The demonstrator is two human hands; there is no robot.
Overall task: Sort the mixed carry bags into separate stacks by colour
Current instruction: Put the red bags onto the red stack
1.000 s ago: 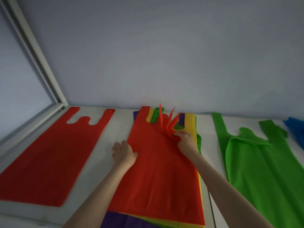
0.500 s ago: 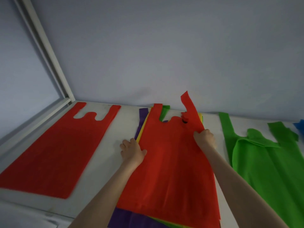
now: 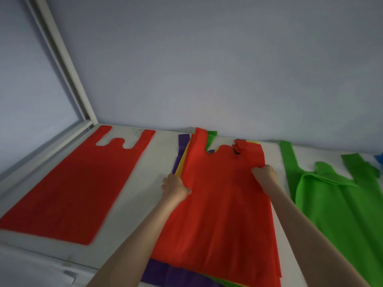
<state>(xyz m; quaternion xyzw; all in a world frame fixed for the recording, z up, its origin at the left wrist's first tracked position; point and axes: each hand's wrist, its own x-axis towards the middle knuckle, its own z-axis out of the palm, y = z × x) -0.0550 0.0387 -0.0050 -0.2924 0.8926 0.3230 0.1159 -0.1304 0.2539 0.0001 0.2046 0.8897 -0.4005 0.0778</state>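
Since half a second ago, the red bag's right handle has dropped from standing upright to lying crumpled near the bag's top edge, and both hands have shifted slightly outward along its sides. A person sorts coloured carry bags on a white table against a pale wall. The red bag lies on top of the mixed pile, whose purple, yellow and green edges peek out at the top left and bottom. The left hand grips the bag's left edge, fingers curled round the fabric. The right hand pinches its right edge in a closed fist. To the left, well apart from the pile, a single red bag forms the red stack, lying flat. To the right sits the green stack, its top bag rumpled and folded at the handles. A blue scrap shows at the far right edge. The step in hand appears to be lifting the red bag off the pile to carry it to the red stack. Doing it well likely means raising both edges evenly so only the top layer comes away, keeping the fabric taut, then laying it down squarely over the other red bag with handles aligned. The crumpled handle may need smoothing so the stack stays flat.
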